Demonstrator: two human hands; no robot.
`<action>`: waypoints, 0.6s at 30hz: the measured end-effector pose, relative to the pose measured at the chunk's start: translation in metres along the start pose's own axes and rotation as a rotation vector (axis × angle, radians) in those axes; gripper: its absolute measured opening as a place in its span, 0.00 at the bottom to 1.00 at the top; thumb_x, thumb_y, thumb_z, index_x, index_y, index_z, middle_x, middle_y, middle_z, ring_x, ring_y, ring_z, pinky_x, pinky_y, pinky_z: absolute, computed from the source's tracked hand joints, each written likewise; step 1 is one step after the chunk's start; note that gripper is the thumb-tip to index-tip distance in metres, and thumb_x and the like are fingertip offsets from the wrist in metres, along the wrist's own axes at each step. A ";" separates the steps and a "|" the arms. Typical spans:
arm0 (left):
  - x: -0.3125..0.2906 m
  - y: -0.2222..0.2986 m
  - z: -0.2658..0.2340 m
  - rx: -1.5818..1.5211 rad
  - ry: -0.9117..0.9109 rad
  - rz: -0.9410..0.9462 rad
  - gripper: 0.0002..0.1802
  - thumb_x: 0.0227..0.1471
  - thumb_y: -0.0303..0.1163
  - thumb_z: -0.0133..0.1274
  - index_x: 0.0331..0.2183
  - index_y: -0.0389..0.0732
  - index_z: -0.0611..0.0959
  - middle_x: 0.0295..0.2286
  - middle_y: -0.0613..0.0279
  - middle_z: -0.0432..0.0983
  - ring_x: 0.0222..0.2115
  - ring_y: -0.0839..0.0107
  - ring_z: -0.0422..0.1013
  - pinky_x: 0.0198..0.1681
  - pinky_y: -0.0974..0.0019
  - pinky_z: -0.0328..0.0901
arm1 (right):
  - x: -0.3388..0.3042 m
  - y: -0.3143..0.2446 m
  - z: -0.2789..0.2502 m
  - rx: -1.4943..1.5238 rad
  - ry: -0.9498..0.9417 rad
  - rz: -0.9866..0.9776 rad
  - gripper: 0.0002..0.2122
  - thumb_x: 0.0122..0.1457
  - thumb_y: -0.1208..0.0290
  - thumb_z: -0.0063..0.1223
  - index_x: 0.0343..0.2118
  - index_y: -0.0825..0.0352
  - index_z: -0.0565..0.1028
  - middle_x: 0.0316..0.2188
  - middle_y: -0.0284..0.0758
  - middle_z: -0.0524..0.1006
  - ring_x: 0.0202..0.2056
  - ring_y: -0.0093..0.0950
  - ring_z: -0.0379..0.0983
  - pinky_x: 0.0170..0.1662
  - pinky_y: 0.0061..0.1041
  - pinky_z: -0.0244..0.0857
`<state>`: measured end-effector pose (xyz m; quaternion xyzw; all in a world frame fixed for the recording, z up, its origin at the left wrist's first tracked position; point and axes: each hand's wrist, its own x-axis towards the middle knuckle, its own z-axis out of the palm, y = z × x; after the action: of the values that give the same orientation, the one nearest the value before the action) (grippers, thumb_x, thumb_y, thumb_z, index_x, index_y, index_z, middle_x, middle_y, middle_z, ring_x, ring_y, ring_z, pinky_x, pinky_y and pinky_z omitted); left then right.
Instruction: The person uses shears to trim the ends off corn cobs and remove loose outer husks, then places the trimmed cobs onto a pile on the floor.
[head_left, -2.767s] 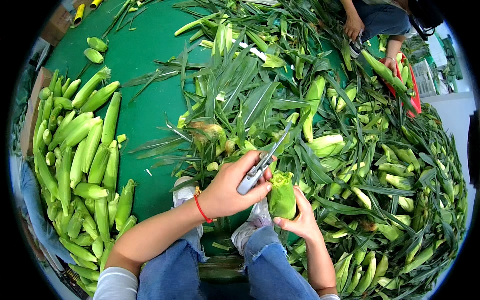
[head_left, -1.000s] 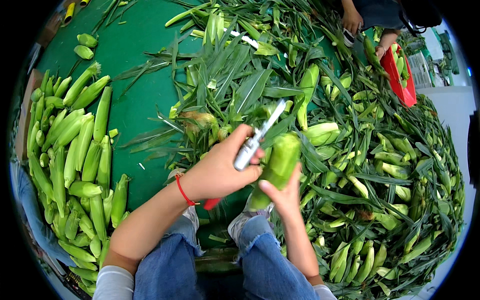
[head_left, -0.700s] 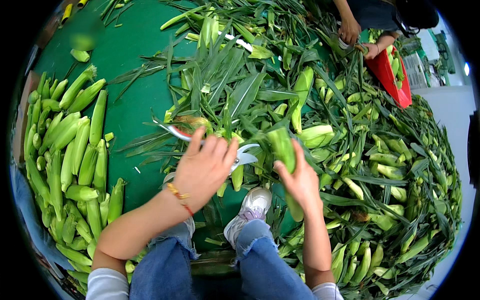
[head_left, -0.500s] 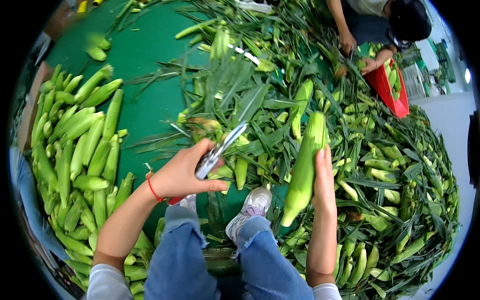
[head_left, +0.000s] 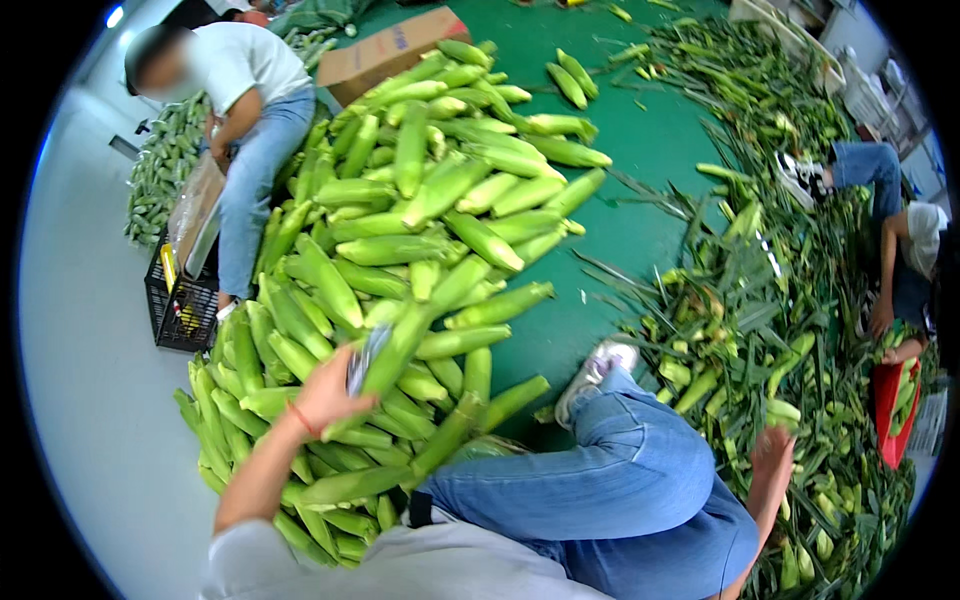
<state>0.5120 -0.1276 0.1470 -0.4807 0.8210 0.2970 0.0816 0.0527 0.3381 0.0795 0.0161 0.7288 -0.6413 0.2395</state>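
Green floor [head_left: 640, 110], green husks everywhere, and the person is twisted round toward the big heap of trimmed corn [head_left: 420, 220] on their left. That heap is the landmark here. The left hand [head_left: 325, 390] sits right at its near edge, fingers closed around a pair of metal shears [head_left: 357, 368] and, it seems, resting against a corn ear [head_left: 400, 345] that lies on the heap; whether the ear is actually gripped or only touched, the picture does not settle. The ear's long axis runs from the hand up and away to the right, pointing into the middle of the heap, so it lies along the line of the forearm rather than across it.

The right hand [head_left: 772, 455] is far off on the other side of the person's blue-jeaned knee [head_left: 640, 470], well apart from the heap, open and empty, fingers down among the loose leaves and untrimmed ears [head_left: 760, 330]. The left hand is plainly the nearer one to the ear.

Beyond the heap, on its far left side, a seated person in a white shirt [head_left: 235, 75] works beside a black crate [head_left: 180, 300], with a cardboard box [head_left: 390, 50] at the heap's top edge.
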 end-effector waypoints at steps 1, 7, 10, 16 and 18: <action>-0.028 -0.038 0.021 0.211 -0.003 -0.088 0.34 0.30 0.45 0.63 0.37 0.38 0.68 0.27 0.47 0.71 0.28 0.51 0.70 0.33 0.56 0.66 | -0.012 0.033 -0.015 -0.011 0.123 0.157 0.34 0.57 0.42 0.32 0.58 0.66 0.54 0.57 0.43 0.57 0.57 0.39 0.54 0.58 0.38 0.46; -0.103 -0.109 0.122 0.413 0.164 0.036 0.32 0.25 0.41 0.65 0.33 0.38 0.68 0.27 0.50 0.67 0.31 0.51 0.66 0.34 0.53 0.61 | -0.100 0.127 -0.064 0.129 0.336 0.309 0.30 0.58 0.44 0.34 0.54 0.65 0.60 0.52 0.40 0.64 0.50 0.37 0.63 0.49 0.34 0.57; -0.078 -0.098 0.109 0.308 0.108 0.058 0.34 0.22 0.37 0.67 0.33 0.35 0.68 0.31 0.48 0.65 0.36 0.49 0.61 0.39 0.54 0.58 | -0.131 0.115 -0.022 0.123 0.295 0.255 0.27 0.59 0.47 0.35 0.52 0.65 0.63 0.49 0.39 0.67 0.47 0.35 0.66 0.46 0.33 0.60; -0.009 -0.010 0.090 -0.104 0.205 0.411 0.26 0.32 0.26 0.59 0.37 0.35 0.68 0.32 0.48 0.66 0.33 0.57 0.64 0.38 0.57 0.60 | -0.243 0.101 -0.032 0.127 0.491 0.236 0.20 0.59 0.54 0.42 0.48 0.64 0.67 0.41 0.33 0.72 0.37 0.24 0.70 0.39 0.23 0.64; 0.026 -0.032 0.078 -0.683 -0.090 0.247 0.19 0.42 0.29 0.53 0.39 0.37 0.69 0.32 0.54 0.68 0.31 0.65 0.66 0.36 0.65 0.61 | -0.264 0.119 -0.024 0.158 0.524 0.246 0.20 0.59 0.54 0.43 0.47 0.64 0.67 0.40 0.33 0.73 0.34 0.23 0.70 0.36 0.23 0.63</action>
<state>0.5137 -0.1146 0.0601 -0.3640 0.7219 0.5824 -0.0843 0.3181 0.4564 0.0684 0.2878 0.7061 -0.6362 0.1173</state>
